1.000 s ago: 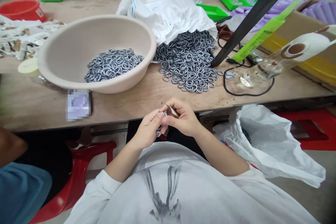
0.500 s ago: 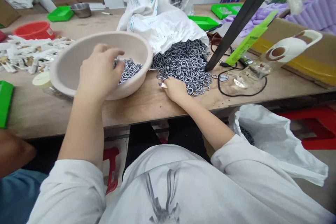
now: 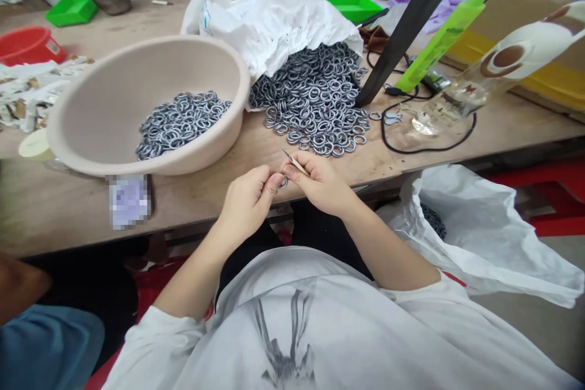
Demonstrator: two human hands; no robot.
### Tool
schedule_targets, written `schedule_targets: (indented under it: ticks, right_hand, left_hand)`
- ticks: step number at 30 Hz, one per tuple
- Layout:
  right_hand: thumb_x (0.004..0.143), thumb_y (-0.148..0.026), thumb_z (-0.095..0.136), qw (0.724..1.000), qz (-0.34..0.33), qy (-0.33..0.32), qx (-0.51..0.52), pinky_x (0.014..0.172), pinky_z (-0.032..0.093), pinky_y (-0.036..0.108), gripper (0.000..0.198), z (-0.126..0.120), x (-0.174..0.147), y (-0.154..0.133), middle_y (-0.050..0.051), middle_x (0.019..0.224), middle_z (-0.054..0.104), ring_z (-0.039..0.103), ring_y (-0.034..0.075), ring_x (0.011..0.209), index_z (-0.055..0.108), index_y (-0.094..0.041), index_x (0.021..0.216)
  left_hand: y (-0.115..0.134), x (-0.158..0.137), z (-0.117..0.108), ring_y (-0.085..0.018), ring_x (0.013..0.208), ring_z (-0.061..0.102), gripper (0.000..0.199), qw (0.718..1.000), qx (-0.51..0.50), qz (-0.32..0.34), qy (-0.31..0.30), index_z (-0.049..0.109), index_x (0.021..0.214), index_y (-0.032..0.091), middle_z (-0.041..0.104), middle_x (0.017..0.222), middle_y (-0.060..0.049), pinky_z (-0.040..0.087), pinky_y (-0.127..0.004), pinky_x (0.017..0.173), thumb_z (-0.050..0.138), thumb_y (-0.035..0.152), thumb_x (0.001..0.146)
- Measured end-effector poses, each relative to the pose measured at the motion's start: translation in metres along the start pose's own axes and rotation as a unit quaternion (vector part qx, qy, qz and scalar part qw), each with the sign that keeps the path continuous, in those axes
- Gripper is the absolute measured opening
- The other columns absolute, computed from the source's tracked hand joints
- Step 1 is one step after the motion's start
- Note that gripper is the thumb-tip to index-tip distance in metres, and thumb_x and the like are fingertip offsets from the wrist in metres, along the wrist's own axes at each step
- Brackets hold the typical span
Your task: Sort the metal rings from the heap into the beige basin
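Observation:
Close together at the table's front edge, my two hands meet over a small grey ring (image 3: 284,183). My left hand (image 3: 247,200) is closed, pinching the ring between thumb and fingers. In my closed right hand (image 3: 325,186) is a small knife (image 3: 297,164) with a pale handle, its dark thin tip pointing up and left. My right fingertips are at the ring too; whether they grip it is hidden. Beyond them, a heap of grey rings (image 3: 320,103) spills from a white sack (image 3: 278,24). More rings (image 3: 183,122) lie inside the beige basin (image 3: 109,67) at the left.
A clear bottle (image 3: 470,97) and a black cable (image 3: 429,151) lie right of a dark slanted post (image 3: 406,36). An open white bag (image 3: 484,225) with dark rings inside hangs below the table edge. At lower left sits another person (image 3: 50,335).
My left hand has left the basin and come down right to meet my right hand, with a ring now in its fingers. A pixelated purple item now shows on the table by the basin.

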State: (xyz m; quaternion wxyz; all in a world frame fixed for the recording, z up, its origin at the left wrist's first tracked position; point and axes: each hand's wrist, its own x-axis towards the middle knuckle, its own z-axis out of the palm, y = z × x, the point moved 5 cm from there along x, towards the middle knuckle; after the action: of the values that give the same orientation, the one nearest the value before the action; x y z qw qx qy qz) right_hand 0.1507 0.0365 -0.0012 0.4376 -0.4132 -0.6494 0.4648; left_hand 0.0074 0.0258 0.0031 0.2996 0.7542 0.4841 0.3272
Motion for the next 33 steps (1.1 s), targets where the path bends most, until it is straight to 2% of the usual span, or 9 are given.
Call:
schedule_targets:
  ticks: [2,4,9,14,19,22,26,29,33]
  right_hand:
    - [0.093,-0.037,0.060,0.999,-0.011,0.022,0.033,0.074,0.048,0.028,0.019,0.006,-0.004,0.001,0.001,0.084,0.059,0.057,0.014,0.078,0.058,-0.019,0.091]
    - [0.089,-0.042,0.066,0.997,-0.005,0.024,0.077,0.071,0.051,0.027,0.025,0.012,-0.007,0.004,0.000,0.088,0.061,0.058,0.013,0.075,0.058,-0.021,0.100]
    - [0.084,-0.057,0.069,0.981,0.044,-0.019,0.187,0.058,0.049,0.025,0.039,0.023,-0.007,0.010,-0.004,0.076,0.056,0.054,0.010,0.061,0.055,-0.022,0.096]
    - [0.075,-0.059,0.078,0.994,-0.030,0.002,0.103,0.071,0.048,0.027,0.048,0.016,-0.006,0.006,0.001,0.091,0.061,0.058,0.014,0.080,0.061,-0.021,0.098]
    - [0.093,-0.066,0.050,0.992,-0.101,0.047,-0.058,0.067,0.041,0.027,0.049,0.009,-0.012,-0.002,0.001,0.077,0.059,0.054,0.014,0.071,0.061,-0.018,0.089]
    - [0.098,-0.062,0.042,0.969,-0.152,0.039,-0.192,0.060,0.032,0.027,0.051,0.014,-0.020,-0.010,-0.001,0.066,0.051,0.044,0.012,0.060,0.054,-0.019,0.074]
    - [0.099,-0.057,0.042,0.946,-0.158,0.002,-0.282,0.060,0.028,0.029,0.050,0.020,-0.026,-0.013,0.000,0.064,0.050,0.042,0.013,0.061,0.046,-0.021,0.066]
    - [0.099,-0.055,0.044,0.945,-0.154,-0.012,-0.287,0.060,0.027,0.029,0.048,0.020,-0.025,-0.014,0.000,0.064,0.049,0.042,0.013,0.061,0.044,-0.021,0.065]
    - [0.098,-0.055,0.045,0.964,-0.140,-0.037,-0.224,0.058,0.028,0.028,0.049,0.023,-0.024,-0.013,-0.002,0.061,0.048,0.041,0.012,0.058,0.044,-0.021,0.064]
  left_hand:
    - [-0.012,-0.004,0.011,-0.011,0.056,0.051,0.039,0.984,-0.167,-0.054,0.029,0.058,0.076,0.019,0.058,0.064,0.000,0.039,-0.024,0.057,0.048,0.050,0.098]
    - [-0.020,-0.008,0.019,-0.009,0.050,0.044,0.041,0.947,-0.302,-0.095,0.053,0.056,0.073,0.019,0.052,0.059,0.002,0.034,-0.022,0.050,0.051,0.053,0.096]
    - [-0.021,-0.017,0.035,-0.007,0.051,0.044,0.041,0.898,-0.412,-0.154,0.007,0.061,0.069,0.015,0.055,0.061,0.000,0.030,-0.020,0.045,0.066,0.052,0.087]
    - [-0.013,-0.023,0.035,-0.005,0.043,0.030,0.043,0.820,-0.532,-0.211,-0.001,0.050,0.060,0.016,0.039,0.051,0.005,0.021,-0.018,0.040,0.071,0.047,0.081]
    - [-0.002,-0.025,0.035,-0.004,0.040,0.025,0.046,0.758,-0.601,-0.249,-0.038,0.043,0.059,0.017,0.033,0.049,0.007,0.019,-0.017,0.038,0.073,0.046,0.080]
    - [-0.004,-0.026,0.034,-0.003,0.039,0.024,0.050,0.741,-0.614,-0.271,-0.017,0.041,0.059,0.018,0.031,0.047,0.008,0.020,-0.016,0.037,0.075,0.048,0.078]
    - [-0.009,-0.030,0.037,-0.003,0.037,0.025,0.051,0.736,-0.611,-0.291,0.010,0.038,0.059,0.018,0.031,0.046,0.008,0.023,-0.016,0.037,0.073,0.049,0.081]
    - [-0.009,-0.032,0.039,-0.003,0.037,0.026,0.051,0.736,-0.610,-0.293,0.004,0.037,0.060,0.018,0.030,0.047,0.009,0.024,-0.016,0.037,0.069,0.048,0.084]
    - [-0.005,-0.030,0.038,-0.003,0.038,0.023,0.049,0.733,-0.618,-0.282,-0.031,0.036,0.061,0.019,0.026,0.048,0.009,0.024,-0.015,0.037,0.069,0.047,0.084]
